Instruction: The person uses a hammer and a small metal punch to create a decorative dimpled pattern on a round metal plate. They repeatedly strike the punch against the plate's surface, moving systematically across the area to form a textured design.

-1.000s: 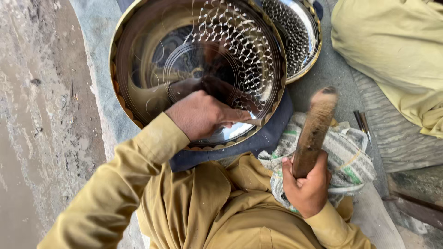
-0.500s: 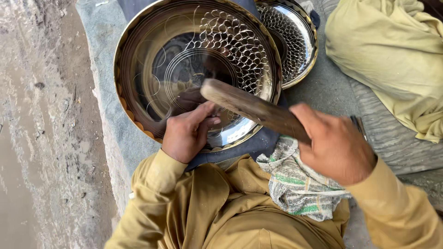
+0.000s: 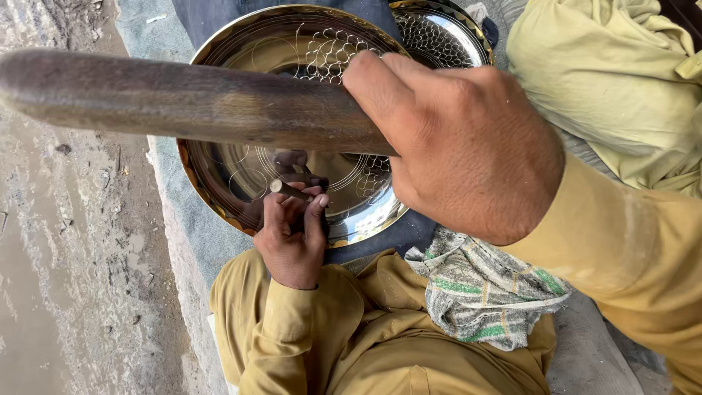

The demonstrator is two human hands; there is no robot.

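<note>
A large shiny round metal tray (image 3: 219,183) with an engraved scale pattern lies in front of my lap. My left hand (image 3: 292,238) pinches a small metal punch (image 3: 287,189) and holds its tip against the tray's surface. My right hand (image 3: 461,143) is raised close to the camera, closed around a thick dark wooden stick (image 3: 183,102) that stretches leftward across the view above the tray. Both sleeves are mustard yellow.
A second engraved metal tray (image 3: 450,33) lies behind the first, partly under it. A striped green and grey cloth (image 3: 482,292) rests on my right knee. Pale yellow fabric (image 3: 614,80) is at the upper right. Wet muddy ground (image 3: 66,241) runs along the left.
My right hand has lifted the wooden stick from just over the tray up towards the camera. My left hand has stayed on the tray, now gripping the punch upright.
</note>
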